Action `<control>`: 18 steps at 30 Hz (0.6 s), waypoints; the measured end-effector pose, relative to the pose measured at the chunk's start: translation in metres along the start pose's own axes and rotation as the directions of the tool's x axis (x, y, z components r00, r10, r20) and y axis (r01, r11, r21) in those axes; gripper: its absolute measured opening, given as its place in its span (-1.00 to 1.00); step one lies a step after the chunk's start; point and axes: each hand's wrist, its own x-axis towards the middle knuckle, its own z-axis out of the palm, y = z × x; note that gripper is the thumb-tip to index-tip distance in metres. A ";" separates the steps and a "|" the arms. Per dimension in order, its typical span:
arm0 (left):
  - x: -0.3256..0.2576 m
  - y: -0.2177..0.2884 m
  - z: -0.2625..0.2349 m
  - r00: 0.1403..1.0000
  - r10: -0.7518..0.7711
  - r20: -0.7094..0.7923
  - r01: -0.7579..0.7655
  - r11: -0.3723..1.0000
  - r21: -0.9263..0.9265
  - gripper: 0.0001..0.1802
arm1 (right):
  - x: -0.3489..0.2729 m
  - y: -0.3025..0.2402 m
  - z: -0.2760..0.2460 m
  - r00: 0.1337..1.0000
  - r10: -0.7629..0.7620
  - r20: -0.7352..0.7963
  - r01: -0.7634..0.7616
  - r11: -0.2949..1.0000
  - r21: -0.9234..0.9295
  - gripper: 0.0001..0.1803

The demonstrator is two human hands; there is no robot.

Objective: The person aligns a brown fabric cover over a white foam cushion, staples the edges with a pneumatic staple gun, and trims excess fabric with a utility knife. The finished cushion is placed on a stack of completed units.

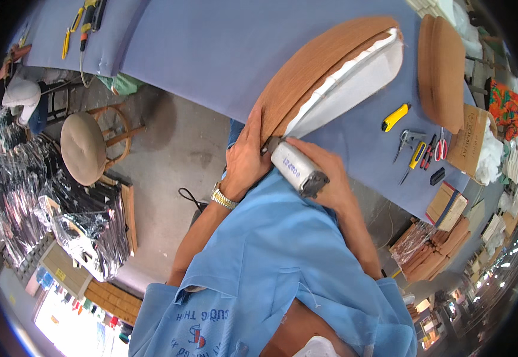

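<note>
Blue table (193, 59): it supports the work | brown padded panel (324, 65): on the table, near end overhanging its edge, probably for easier reach | left hand (247, 159): partly curled against that end, perhaps steadying it; full grip cannot be told | right hand (332, 175): closed around silver tool (294, 166), nose beside the panel

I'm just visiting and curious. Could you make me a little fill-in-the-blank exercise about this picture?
1. The right hand holds a silver tool, while the left hand touches a padded piece with a ____ outer cover.
2. The wristwatch is on the person's ____ wrist.
3. The utility knife lying nearest the padded piece is mostly ____ and black.
4. The stool has a seat that is ____ in shape.

Missing words: brown; left; yellow; round.
</note>
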 end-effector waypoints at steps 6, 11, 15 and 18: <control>0.005 -0.002 0.002 0.990 0.044 -0.133 -0.043 0.999 0.011 -0.13 | -0.043 0.055 -0.046 0.994 -0.027 -0.106 0.019 0.997 -0.074 -0.21; 0.009 0.005 0.000 0.994 0.058 -0.090 -0.056 0.998 0.032 -0.15 | -0.030 0.128 -0.068 0.886 0.197 -0.419 -0.357 0.868 -0.345 -0.24; 0.005 0.009 -0.003 0.994 0.052 -0.097 -0.046 0.997 0.056 -0.15 | 0.019 0.099 -0.074 0.812 0.238 -0.532 -0.261 0.965 0.033 -0.20; 0.003 0.001 -0.004 0.993 0.075 -0.093 -0.067 0.994 0.086 -0.07 | 0.075 0.049 -0.068 0.830 0.345 -0.439 -0.078 0.850 0.520 -0.19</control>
